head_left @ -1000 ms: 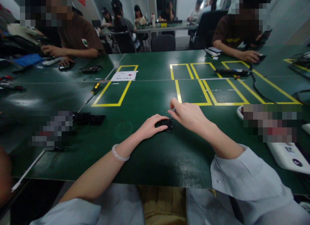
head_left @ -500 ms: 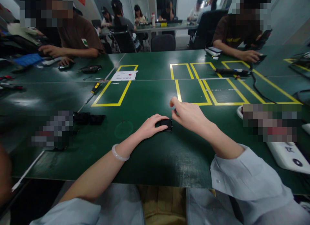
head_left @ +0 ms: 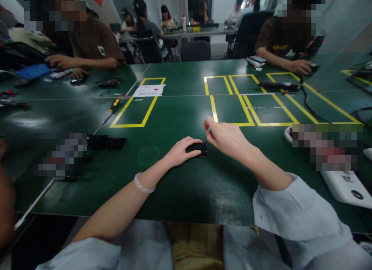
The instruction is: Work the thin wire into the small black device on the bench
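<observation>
A small black rectangular part [head_left: 200, 147] lies on the green table in front of me. My left hand [head_left: 186, 150] grips it from the left, thumb on the near side and fingers on the far side. Just to the right, my right hand [head_left: 225, 136] is closed in a pinch above the part's right edge. Something thin and dark shows below the right fingertips at that edge; its kind is too small to make out.
Left of me lie black pieces [head_left: 107, 142]. A yellow-and-black screwdriver [head_left: 114, 104] and a paper sheet [head_left: 149, 90] lie farther off. On the right are a white device [head_left: 345, 188] and a black corded tool [head_left: 279, 86]. Two people work across the table [head_left: 180, 111].
My right fingertips have shifted very slightly over the part's right edge. My left hand and the black part have stayed in place.
</observation>
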